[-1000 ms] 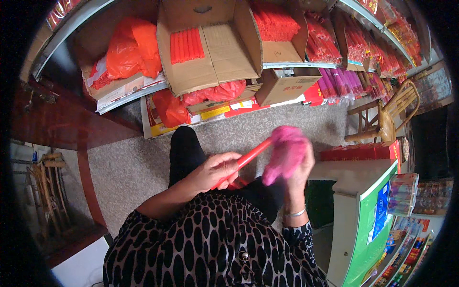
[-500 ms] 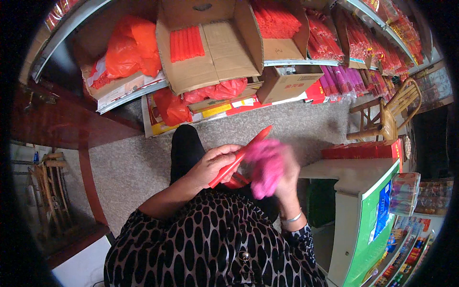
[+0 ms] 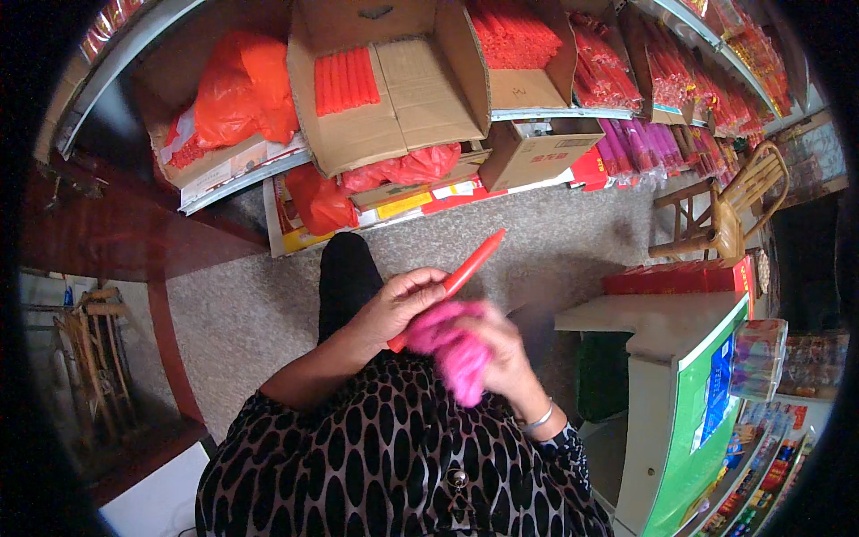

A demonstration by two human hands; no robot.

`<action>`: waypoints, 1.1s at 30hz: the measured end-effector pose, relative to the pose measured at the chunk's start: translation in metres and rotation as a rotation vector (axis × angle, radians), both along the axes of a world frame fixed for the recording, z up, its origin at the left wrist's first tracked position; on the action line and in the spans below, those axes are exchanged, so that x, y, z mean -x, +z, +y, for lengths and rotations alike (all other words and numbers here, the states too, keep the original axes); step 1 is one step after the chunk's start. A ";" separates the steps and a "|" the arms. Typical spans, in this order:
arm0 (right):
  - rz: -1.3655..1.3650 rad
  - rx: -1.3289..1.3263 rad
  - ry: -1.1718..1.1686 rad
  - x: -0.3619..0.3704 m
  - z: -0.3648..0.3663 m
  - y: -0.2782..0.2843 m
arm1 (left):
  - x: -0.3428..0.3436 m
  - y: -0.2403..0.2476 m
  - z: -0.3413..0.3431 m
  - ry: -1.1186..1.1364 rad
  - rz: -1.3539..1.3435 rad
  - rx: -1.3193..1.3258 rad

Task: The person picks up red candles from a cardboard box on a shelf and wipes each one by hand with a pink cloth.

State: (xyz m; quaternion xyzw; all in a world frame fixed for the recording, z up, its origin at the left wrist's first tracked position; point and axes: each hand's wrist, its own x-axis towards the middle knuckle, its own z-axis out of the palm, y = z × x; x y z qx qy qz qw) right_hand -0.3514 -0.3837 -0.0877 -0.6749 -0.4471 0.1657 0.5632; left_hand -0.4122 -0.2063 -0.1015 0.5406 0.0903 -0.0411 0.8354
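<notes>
A red candle [image 3: 472, 267] slants across my lap, its tapered tip pointing away and to the right. My left hand [image 3: 395, 306] is closed around its middle, thumb on top. In my right hand [image 3: 506, 356], blurred by motion, is a bunched pink cloth [image 3: 463, 360]. The cloth lies against the near part of the candle and hides some of it, though the lower end shows beside my left palm. Beyond my hands, similar red candles [image 3: 347, 82] lie side by side in an open cardboard box [image 3: 425, 89].
Shelves at the back hold a box of bundled red sticks [image 3: 514, 36] and an orange-red plastic bag [image 3: 246, 89]. On the right stand a bamboo chair [image 3: 716, 215] and a white-topped counter [image 3: 658, 318] with a green side. A dark red wooden cabinet [image 3: 107, 219] stands left.
My right hand and the pink cloth have moved left and toward me, from the candle's upper part to its near end. My left hand keeps its hold, almost in place.
</notes>
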 end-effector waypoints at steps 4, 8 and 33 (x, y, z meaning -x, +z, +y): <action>0.324 -0.309 -0.464 -0.048 -0.004 -0.009 | 0.002 0.005 0.007 -0.138 0.172 0.372; 0.362 -0.311 -0.496 -0.049 -0.012 -0.006 | -0.006 0.000 0.011 -0.079 0.144 0.463; 0.129 0.054 0.107 -0.002 0.000 0.005 | -0.019 -0.007 0.003 0.053 0.120 0.160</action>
